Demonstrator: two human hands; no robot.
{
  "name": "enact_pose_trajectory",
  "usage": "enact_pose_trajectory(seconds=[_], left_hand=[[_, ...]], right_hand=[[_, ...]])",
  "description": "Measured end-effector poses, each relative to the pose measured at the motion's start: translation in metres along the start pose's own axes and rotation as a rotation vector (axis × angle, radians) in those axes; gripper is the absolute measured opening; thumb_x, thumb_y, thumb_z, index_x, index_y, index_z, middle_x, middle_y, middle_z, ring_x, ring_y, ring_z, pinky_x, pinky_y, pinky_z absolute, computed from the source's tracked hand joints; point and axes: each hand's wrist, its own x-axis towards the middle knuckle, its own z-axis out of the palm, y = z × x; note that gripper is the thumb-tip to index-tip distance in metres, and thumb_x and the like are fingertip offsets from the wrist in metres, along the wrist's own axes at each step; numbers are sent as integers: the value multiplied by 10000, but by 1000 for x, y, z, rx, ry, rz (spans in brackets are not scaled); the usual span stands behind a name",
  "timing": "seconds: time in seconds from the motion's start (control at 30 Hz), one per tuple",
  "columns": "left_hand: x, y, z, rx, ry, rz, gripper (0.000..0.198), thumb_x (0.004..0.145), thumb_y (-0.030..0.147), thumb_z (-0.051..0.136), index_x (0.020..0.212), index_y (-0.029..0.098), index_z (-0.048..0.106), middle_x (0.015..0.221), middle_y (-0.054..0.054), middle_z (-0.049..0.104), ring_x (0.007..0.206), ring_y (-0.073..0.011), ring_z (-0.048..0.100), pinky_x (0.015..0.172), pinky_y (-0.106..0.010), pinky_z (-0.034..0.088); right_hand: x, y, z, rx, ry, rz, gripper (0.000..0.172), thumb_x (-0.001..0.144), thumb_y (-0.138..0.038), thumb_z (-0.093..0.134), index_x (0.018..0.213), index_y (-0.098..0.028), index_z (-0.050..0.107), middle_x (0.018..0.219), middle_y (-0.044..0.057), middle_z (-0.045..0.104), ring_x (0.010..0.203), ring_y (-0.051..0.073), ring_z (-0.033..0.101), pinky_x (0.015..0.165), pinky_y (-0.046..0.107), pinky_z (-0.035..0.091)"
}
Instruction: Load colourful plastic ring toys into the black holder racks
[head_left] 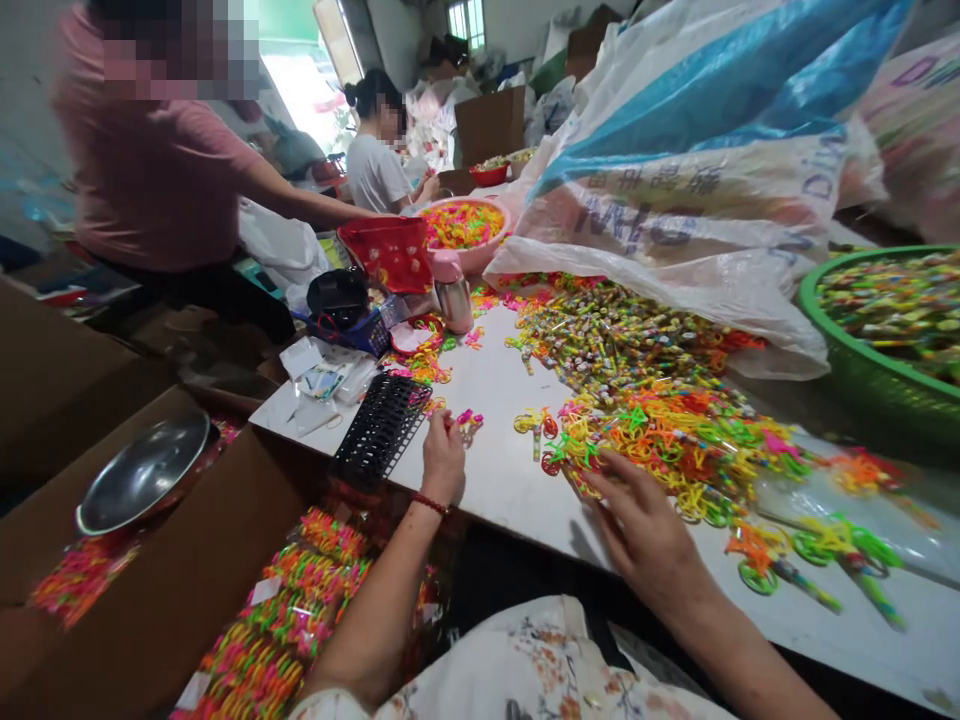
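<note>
Left hand (442, 462) sits on the white table (495, 380) near its front edge, fingers curled round a small pink/yellow plastic toy piece (466, 422), held just beside the black grid tray (381, 428), prob. so pieces can go from hand to tray w/o a long reach. Right hand (645, 530) lies flat, fingers spread, on the near edge of the pile of neon plastic pieces (675, 440), raking at it; can't tell if it grips anything, fingertips are buried in the pieces. Pile spills from under big plastic sacks (675, 200), so stock stays within arm's reach. Green basin (847, 360) at right is cut off by the frame, contents blurred. Cardboard box (180, 580) below the table edge holds bagged bundles of neon pieces (300, 610), w/ a steel bowl (142, 470) resting on it. Across the table a person in pink (150, 170) reaches toward a red bag (390, 250); another person (375, 160) sits further back. What exactly the pieces are is hard to make out.
</note>
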Motion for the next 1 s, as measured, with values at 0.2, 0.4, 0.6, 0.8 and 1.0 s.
enact_pose_trajectory(seconds=[0.2,0.4,0.6,0.8,1.0], left_hand=[[18,-1,-6,-412,4,-419,203,771,230,717,888,168,564,693,25,559,517,-86,527,486,-193,415],[21,-3,-10,-530,10,-566,202,761,204,696,771,165,498,609,34,535,504,-83,554,500,-200,486],[19,0,-13,-537,-22,-601,196,739,174,645,918,129,582,709,-42,628,593,-114,613,540,-217,499],[18,7,-15,-379,-94,-574,275,678,150,589,951,120,572,770,-51,631,565,-76,561,513,-181,428],[15,12,-10,42,-115,-413,185,781,329,623,778,151,573,635,26,499,479,-68,440,450,-179,313]], right_hand=[[-20,-28,40,256,-220,-18,295,952,-147,456,1191,-219,614,1335,191,564,1000,234,687,834,381,614],[-31,-15,55,300,-275,18,258,959,-149,453,1147,-208,621,1310,186,562,1008,230,688,826,357,613],[-40,-10,63,308,-250,35,247,947,-148,480,1135,-208,629,1259,172,585,1122,253,639,920,398,589],[-41,-11,64,241,-262,6,234,943,-124,480,1115,-163,634,1222,187,599,1123,262,630,942,411,578],[-44,-8,66,244,-237,-16,252,952,-129,473,1161,-173,607,1218,167,594,1109,238,629,929,391,583]])
